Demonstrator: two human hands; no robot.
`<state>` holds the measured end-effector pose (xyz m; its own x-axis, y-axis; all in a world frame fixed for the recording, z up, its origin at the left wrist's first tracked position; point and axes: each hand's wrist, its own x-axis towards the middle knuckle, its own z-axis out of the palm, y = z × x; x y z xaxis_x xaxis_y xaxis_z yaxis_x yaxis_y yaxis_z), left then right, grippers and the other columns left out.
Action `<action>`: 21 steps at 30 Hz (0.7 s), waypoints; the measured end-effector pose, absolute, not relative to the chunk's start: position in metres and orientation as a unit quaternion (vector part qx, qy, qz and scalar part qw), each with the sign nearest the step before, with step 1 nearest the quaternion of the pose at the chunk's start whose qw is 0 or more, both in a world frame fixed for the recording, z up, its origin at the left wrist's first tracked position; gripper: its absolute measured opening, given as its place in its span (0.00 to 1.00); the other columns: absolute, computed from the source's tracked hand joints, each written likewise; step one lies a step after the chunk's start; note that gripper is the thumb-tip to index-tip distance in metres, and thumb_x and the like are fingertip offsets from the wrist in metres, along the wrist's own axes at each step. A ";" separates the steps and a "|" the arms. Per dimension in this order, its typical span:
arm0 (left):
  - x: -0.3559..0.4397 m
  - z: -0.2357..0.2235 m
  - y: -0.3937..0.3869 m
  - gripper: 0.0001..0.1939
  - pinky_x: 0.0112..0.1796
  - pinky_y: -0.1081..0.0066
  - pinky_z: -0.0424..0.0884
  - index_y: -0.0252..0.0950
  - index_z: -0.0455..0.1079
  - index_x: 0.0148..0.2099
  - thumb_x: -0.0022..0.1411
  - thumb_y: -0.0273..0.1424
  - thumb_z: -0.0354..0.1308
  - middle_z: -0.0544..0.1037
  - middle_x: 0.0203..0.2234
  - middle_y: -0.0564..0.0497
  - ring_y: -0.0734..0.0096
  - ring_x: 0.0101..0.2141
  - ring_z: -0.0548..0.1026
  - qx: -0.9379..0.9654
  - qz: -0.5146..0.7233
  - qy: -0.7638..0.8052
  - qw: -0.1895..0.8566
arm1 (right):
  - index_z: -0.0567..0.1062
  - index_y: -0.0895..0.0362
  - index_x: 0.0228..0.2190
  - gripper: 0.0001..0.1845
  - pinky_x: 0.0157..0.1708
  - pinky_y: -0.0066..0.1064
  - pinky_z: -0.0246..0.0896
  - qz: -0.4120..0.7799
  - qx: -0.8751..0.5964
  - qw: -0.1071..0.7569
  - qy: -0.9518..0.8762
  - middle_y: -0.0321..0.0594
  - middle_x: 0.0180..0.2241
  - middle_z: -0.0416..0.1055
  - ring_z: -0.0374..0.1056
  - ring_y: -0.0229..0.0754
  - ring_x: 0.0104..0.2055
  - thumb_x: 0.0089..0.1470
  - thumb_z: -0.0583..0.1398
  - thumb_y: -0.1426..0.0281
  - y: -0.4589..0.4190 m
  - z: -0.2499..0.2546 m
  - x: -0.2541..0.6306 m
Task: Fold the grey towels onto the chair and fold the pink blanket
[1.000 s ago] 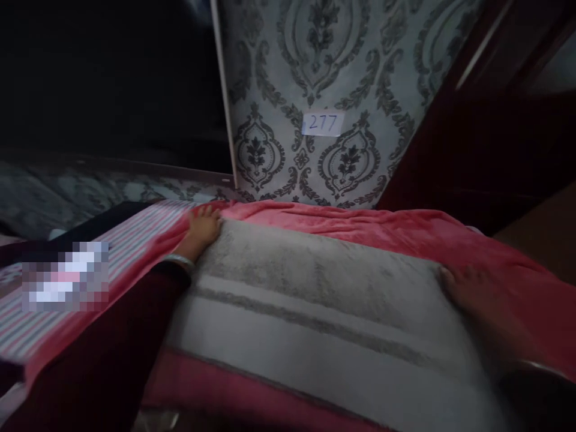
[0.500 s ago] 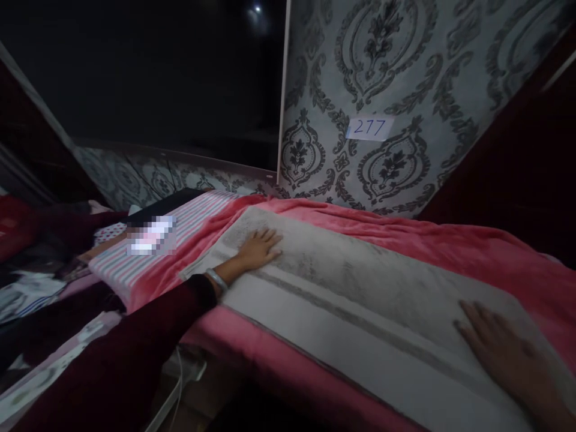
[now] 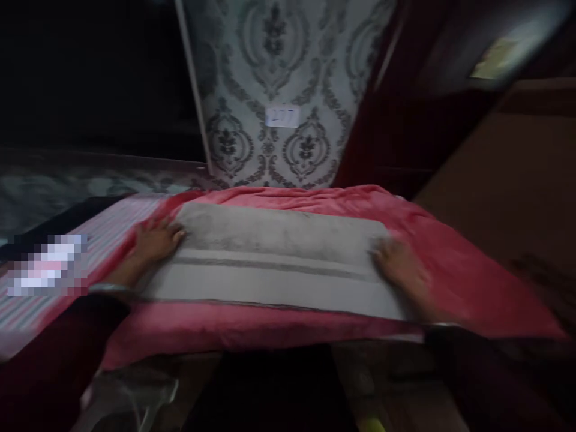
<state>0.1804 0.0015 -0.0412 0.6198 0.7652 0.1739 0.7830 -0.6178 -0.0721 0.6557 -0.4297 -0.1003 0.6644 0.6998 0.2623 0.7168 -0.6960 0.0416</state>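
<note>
A folded grey cloth (image 3: 279, 235) with a paler front band and a darker stripe lies as a long flat rectangle on a pink blanket (image 3: 450, 264). At its left edge rests my left hand (image 3: 155, 245), fingers stretched out and the thumb side touching the cloth. My right hand (image 3: 398, 264) is at the opposite edge, its fingertips on the cloth's corner area. Both hands are blurred by motion, but their fingers look extended and lie low against the fabric. A bracelet circles my left wrist.
A striped cloth (image 3: 112, 219) with a pixelated bright item (image 3: 49, 264) on it lies left of the blanket. Behind are a dark television screen (image 3: 90, 78) and patterned wallpaper with a label (image 3: 282, 116). A brown panel (image 3: 508, 180) stands at the right.
My view has turned to the right. My left hand has gone from lying on the cloth's top to its left edge, and my right hand is at the right edge.
</note>
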 end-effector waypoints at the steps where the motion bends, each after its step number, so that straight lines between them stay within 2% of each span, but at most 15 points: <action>1: 0.194 -0.043 -0.009 0.35 0.62 0.33 0.51 0.32 0.62 0.70 0.74 0.46 0.34 0.52 0.73 0.33 0.36 0.71 0.50 -0.905 -0.061 -0.417 0.063 | 0.66 0.56 0.65 0.29 0.60 0.56 0.59 -0.105 -0.915 0.034 -0.388 0.56 0.67 0.61 0.56 0.59 0.69 0.68 0.46 0.63 -0.416 -0.093 0.629; 3: 0.218 -0.053 -0.033 0.33 0.65 0.37 0.48 0.34 0.57 0.73 0.74 0.44 0.36 0.51 0.74 0.38 0.43 0.72 0.47 -0.938 -0.029 -0.341 0.050 | 0.59 0.50 0.70 0.31 0.64 0.53 0.55 -0.029 -0.890 0.036 -0.453 0.46 0.73 0.50 0.47 0.54 0.74 0.69 0.47 0.60 -0.389 -0.089 0.586; 5: 0.233 -0.066 -0.054 0.34 0.67 0.41 0.46 0.35 0.54 0.74 0.72 0.43 0.37 0.52 0.74 0.42 0.48 0.73 0.47 -0.951 -0.016 -0.304 0.050 | 0.55 0.45 0.71 0.32 0.68 0.54 0.46 0.010 -0.870 0.037 -0.491 0.39 0.74 0.44 0.42 0.52 0.75 0.70 0.47 0.55 -0.375 -0.093 0.566; 8: 0.239 -0.079 -0.068 0.37 0.67 0.42 0.48 0.33 0.52 0.75 0.71 0.44 0.32 0.53 0.73 0.43 0.48 0.72 0.50 -0.946 -0.029 -0.318 0.052 | 0.53 0.47 0.72 0.34 0.70 0.53 0.41 0.016 -0.890 0.031 -0.455 0.39 0.74 0.42 0.40 0.51 0.76 0.71 0.45 0.52 -0.392 -0.100 0.575; 13: 0.234 -0.082 -0.062 0.41 0.65 0.40 0.51 0.32 0.55 0.74 0.68 0.48 0.28 0.57 0.72 0.41 0.44 0.71 0.53 -0.940 -0.059 -0.331 0.055 | 0.52 0.48 0.72 0.33 0.70 0.54 0.41 0.020 -0.944 0.021 -0.329 0.39 0.75 0.41 0.40 0.53 0.76 0.71 0.42 0.54 -0.461 -0.096 0.635; 18: 0.237 -0.081 -0.063 0.42 0.64 0.40 0.51 0.31 0.56 0.73 0.68 0.48 0.29 0.58 0.71 0.39 0.42 0.70 0.54 -0.942 -0.062 -0.327 0.046 | 0.54 0.51 0.72 0.32 0.69 0.53 0.47 0.016 -0.954 0.030 -0.298 0.41 0.74 0.44 0.45 0.53 0.74 0.72 0.42 0.58 -0.488 -0.090 0.656; 21: 0.239 -0.079 -0.067 0.42 0.65 0.40 0.51 0.29 0.55 0.74 0.68 0.48 0.28 0.56 0.72 0.38 0.42 0.70 0.53 -0.942 -0.057 -0.326 0.046 | 0.66 0.57 0.66 0.28 0.63 0.48 0.56 -0.030 -0.960 0.046 -0.276 0.50 0.69 0.59 0.55 0.55 0.69 0.70 0.47 0.61 -0.487 -0.085 0.653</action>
<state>0.2394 -0.0667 -0.0793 0.7807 0.6095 0.1381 0.6200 -0.7831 -0.0485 0.6529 -0.4871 -0.0849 0.8457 0.5272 0.0829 0.5327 -0.8433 -0.0711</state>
